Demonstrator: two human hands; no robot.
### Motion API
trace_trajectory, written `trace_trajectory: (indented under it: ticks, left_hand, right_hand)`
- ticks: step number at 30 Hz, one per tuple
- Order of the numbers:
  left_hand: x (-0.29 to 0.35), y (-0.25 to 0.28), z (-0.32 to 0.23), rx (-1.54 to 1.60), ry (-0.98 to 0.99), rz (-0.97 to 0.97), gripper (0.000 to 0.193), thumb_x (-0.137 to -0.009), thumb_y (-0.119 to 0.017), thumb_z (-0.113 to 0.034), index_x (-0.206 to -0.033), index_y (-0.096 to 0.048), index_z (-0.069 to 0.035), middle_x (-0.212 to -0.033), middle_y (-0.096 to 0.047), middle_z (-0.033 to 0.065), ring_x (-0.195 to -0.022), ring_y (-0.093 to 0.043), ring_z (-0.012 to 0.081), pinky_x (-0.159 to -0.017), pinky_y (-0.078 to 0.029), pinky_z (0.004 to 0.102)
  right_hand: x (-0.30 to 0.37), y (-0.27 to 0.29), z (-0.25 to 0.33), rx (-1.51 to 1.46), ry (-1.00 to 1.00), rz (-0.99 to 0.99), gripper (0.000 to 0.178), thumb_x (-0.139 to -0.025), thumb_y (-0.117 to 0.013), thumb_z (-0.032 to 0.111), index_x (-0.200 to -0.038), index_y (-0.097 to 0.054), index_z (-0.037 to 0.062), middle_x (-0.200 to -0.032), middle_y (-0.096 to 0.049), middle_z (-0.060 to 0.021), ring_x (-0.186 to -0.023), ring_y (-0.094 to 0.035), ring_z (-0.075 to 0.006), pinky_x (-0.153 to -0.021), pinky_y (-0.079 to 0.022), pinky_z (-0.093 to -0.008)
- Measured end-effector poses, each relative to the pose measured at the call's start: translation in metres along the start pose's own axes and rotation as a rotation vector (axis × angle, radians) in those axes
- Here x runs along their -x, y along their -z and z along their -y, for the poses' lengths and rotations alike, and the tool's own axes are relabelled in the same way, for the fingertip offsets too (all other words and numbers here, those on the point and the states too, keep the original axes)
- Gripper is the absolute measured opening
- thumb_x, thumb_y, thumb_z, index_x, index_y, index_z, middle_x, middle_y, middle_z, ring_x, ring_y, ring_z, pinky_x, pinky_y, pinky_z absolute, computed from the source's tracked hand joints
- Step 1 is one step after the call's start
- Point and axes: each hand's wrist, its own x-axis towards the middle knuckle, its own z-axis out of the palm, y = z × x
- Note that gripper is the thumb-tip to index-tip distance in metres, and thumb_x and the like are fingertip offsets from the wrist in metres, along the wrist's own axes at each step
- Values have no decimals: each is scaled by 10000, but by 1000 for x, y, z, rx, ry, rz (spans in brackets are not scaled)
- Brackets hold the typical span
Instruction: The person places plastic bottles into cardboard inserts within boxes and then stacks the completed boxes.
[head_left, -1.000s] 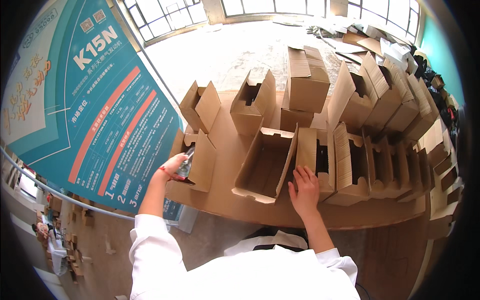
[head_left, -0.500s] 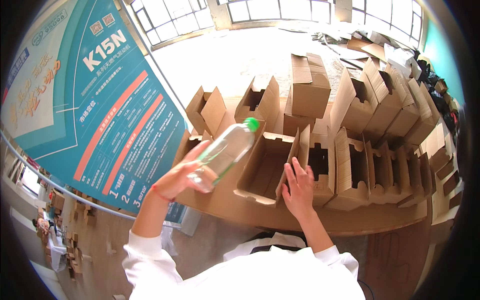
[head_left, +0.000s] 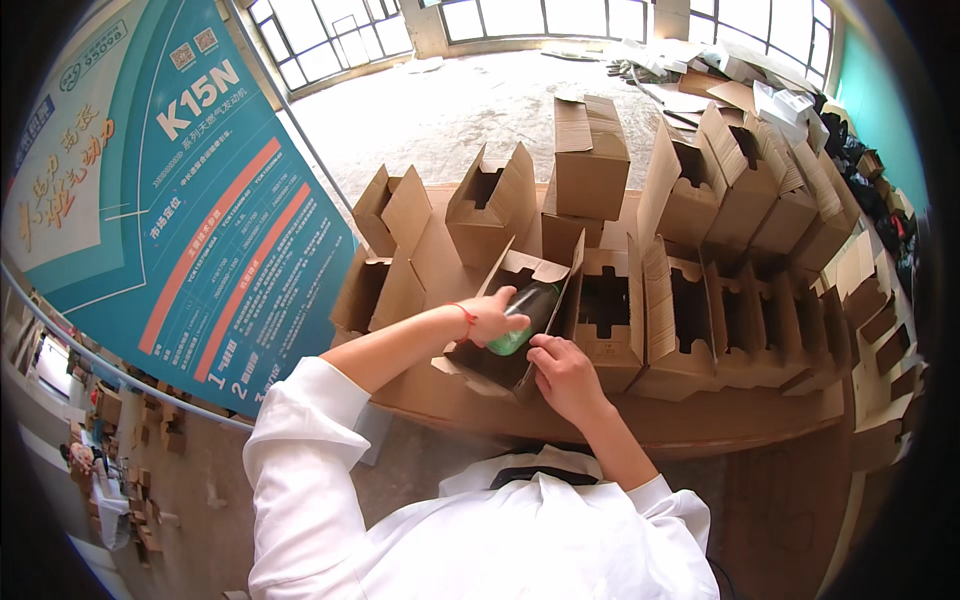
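Note:
An open brown cardboard box [head_left: 470,372] lies in front of me on the table, its flaps spread. Inside its opening rests a clear plastic bottle [head_left: 510,343] with a green tint, its near end toward me and its far end in the box's shadow. My left hand [head_left: 490,318] reaches over the box's left side, fingers closed round the bottle. At the box's right side, my right hand [head_left: 566,372] pinches the edge of the upright flap between thumb and fingers.
Several open cardboard boxes [head_left: 608,345] stand in rows on the brown table [head_left: 640,432], close on the right and behind. One taller box [head_left: 590,170] is stacked on another. A large blue-green printed banner [head_left: 230,220] rises at the left. Scrap cardboard [head_left: 735,95] lies heaped at the far right.
My left hand has carried the bottle from above the box's left side down into its opening. My right hand has closed on the flap's edge, slightly nearer to me.

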Motion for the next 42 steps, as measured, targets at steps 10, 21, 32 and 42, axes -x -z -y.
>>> trace_trajectory:
  ticks: [10,21,32,42]
  left_hand:
    - [-35,-61,8,-449,30,-72,871,-869,-568,-371,-1513,-72,-58,-1243,-505,329,-1136,-542,417,-964,-438,424]
    - [-5,-64,28,-321,-258,-361,468,-908,-530,-322,-1322,-501,-105,-1163,-602,168,-1061,-585,333,-914,-475,398]
    - [52,-33,97,-491,-380,-677,551,-720,-762,-269,-1215,-606,-84,-1366,-479,149,-1327,-393,272,-1138,-230,466]
    - [3,-83,81,-93,-585,-774,719,-780,-666,-125,-1416,-359,7,-1428,-422,173,-1308,-422,317,-1097,-327,422]
  right_hand:
    - [3,-5,-5,-12,-20,-16,297,-664,-623,-55,-943,-580,39,-1108,-592,-105,-976,-588,-290,-874,-481,-384]
    - [5,1,-1,8,-10,46,378,-686,-734,99,-1031,-586,57,-1250,-550,-99,-1120,-508,-311,-951,-448,-402]
    - [8,-24,14,62,-77,11,795,-661,-815,234,-1331,-418,75,-1461,-326,-177,-1371,-282,-356,-1117,-253,-489]
    - [8,-59,2,-14,-162,15,859,-705,-785,191,-1412,-339,-7,-1440,-357,-242,-1355,-344,-366,-1110,-307,-442]
